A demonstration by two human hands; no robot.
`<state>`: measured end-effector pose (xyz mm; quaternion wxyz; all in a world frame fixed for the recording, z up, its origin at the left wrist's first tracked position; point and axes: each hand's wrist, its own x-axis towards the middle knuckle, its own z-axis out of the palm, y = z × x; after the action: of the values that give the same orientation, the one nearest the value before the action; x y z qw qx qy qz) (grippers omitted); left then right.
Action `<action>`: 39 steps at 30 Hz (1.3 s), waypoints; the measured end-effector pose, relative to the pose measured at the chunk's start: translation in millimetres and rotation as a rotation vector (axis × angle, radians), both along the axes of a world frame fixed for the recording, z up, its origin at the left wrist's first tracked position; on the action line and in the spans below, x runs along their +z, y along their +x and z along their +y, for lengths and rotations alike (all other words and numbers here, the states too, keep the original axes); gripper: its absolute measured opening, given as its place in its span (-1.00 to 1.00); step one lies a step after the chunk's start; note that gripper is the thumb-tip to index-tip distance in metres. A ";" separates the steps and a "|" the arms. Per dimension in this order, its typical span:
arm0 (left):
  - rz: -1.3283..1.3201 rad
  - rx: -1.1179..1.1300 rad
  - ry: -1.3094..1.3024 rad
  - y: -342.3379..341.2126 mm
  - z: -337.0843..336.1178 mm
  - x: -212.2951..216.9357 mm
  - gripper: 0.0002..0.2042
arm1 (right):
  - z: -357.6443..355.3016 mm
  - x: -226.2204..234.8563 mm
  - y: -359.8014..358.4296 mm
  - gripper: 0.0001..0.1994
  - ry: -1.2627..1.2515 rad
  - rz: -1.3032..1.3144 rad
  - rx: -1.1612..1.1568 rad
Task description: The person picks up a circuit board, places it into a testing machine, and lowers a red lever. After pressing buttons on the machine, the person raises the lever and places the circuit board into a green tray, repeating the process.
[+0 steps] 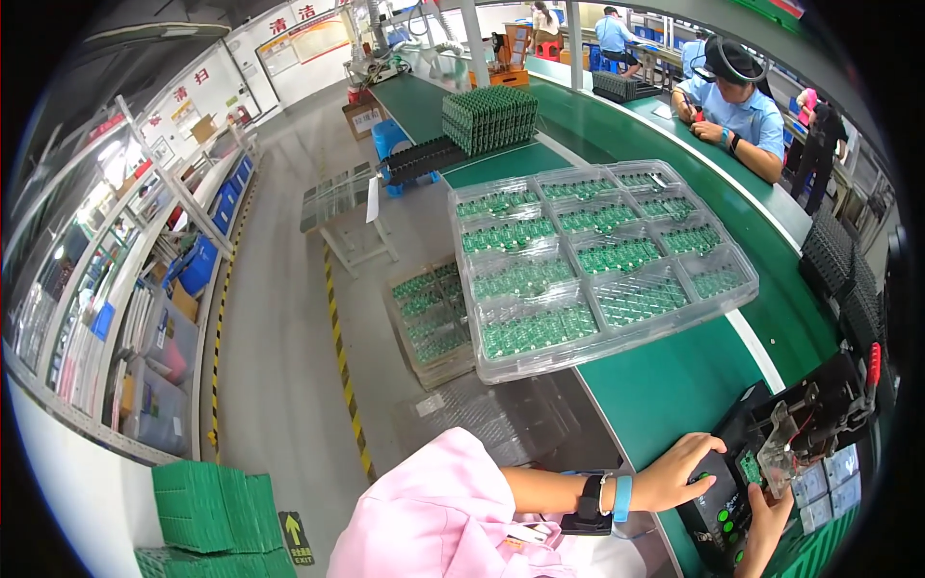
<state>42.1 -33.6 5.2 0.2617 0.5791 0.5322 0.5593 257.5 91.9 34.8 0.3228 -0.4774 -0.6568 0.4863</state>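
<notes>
At the lower right, a black test fixture (pixel 708 501) with lit green buttons stands on the green bench. My left hand (pixel 674 472) lies over its left side, fingers stretched and apart, gripping nothing visible. A blue band and a black strap circle that wrist. A small green circuit board (pixel 749 468) sits in the fixture beside a clear plate (pixel 777 451). My right hand (pixel 768 525) is at the board's near edge, with thumb and finger apart; its other fingers are hidden. Above the plate is a clamp with a red handle (pixel 875 364).
A large clear compartment tray (pixel 617 332) of green boards overhangs the bench's left edge. Another such tray (pixel 429 361) sits lower. Upright boards (pixel 489 120) fill a rack farther back. Across the bench, a person (pixel 742 116) works. Black racks (pixel 843 275) stand right; green crates (pixel 207 506) lower left.
</notes>
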 end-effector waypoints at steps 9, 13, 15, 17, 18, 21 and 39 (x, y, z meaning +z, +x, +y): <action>0.028 -0.016 0.066 -10.7 16.7 -17.3 -0.58 | -4.6 8.8 -17.4 -0.57 -0.027 -0.061 -0.136; 0.090 -0.057 0.140 4.5 12.4 1.3 -0.58 | -36.3 52.6 -0.2 -0.70 0.080 -0.036 -0.115; 0.019 0.005 0.130 -0.8 18.3 8.2 -0.59 | -38.3 66.9 1.6 -0.76 0.136 -0.063 -0.095; -0.015 0.037 0.068 -9.7 25.2 0.4 -0.58 | -44.9 78.2 6.5 -0.79 0.372 -0.233 -0.046; -0.054 0.043 0.060 -13.1 30.6 -3.7 -0.59 | -47.6 89.1 18.1 -0.79 0.370 -0.281 -0.148; -0.065 -0.009 0.016 -25.4 42.3 -3.7 -0.59 | -57.3 116.1 56.5 -0.83 0.155 -0.330 -0.212; 0.164 0.028 -0.325 -152.0 -84.4 142.8 -0.60 | -67.2 107.2 117.9 -0.93 0.598 -0.328 -0.465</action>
<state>-109.8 -118.0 148.0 0.2997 0.5654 0.6432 0.4205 375.3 24.7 142.0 0.4394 -0.5695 -0.6866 0.1056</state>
